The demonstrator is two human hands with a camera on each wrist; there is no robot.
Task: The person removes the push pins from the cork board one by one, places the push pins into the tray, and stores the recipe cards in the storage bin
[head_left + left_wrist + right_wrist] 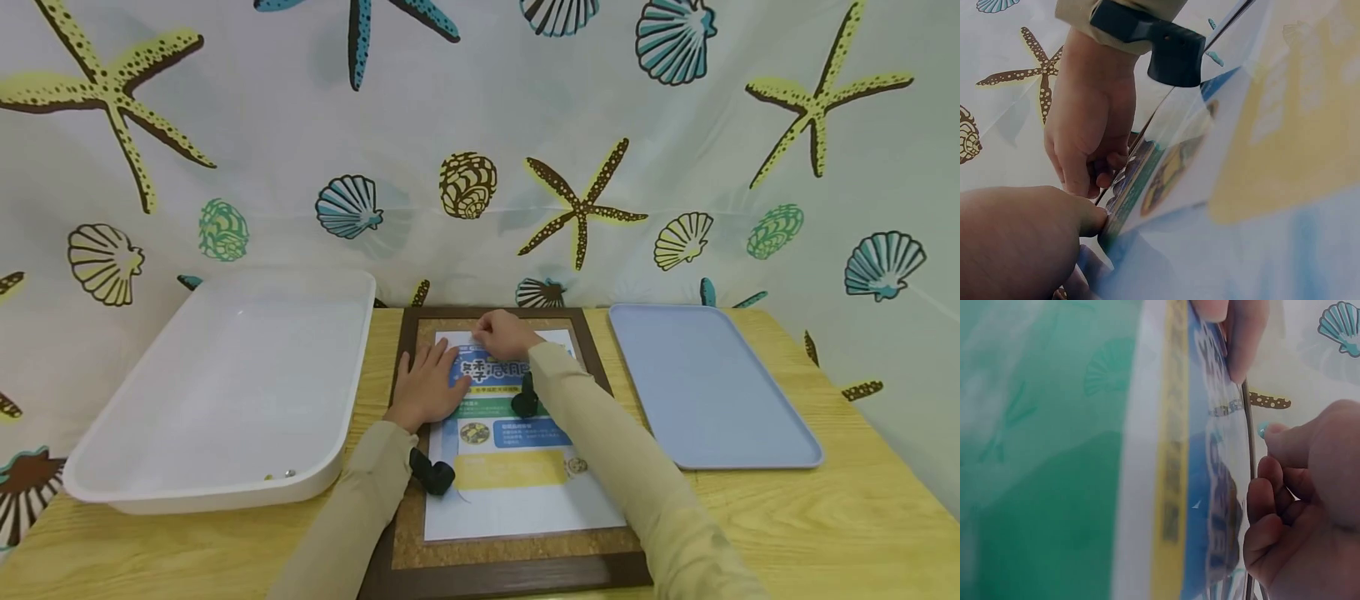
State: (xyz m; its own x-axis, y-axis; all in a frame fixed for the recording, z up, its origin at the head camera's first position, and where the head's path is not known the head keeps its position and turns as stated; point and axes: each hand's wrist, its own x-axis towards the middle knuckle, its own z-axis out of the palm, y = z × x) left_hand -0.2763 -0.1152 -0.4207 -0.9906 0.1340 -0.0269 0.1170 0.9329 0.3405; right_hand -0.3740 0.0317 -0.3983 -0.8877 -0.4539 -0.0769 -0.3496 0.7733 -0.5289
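A printed poster [525, 508] with a glossy surface lies on a cork board [450, 557] in a dark brown frame. My left hand [427, 387] rests on the poster's upper left edge with its fingers spread. At the poster's top, my right hand [508, 335] has its fingers curled. In the right wrist view, a small teal push pin [1263, 430] shows at the thumb tip of the right hand [1316, 481], which pinches it; most of the pin is hidden.
A deep white tray [225, 375] stands on the left, with a few tiny metallic bits [289, 473] near its front. On the right lies a shallow blue tray [712, 383]. A cloth with shells and starfish [480, 100] hangs behind the wooden table [810, 517].
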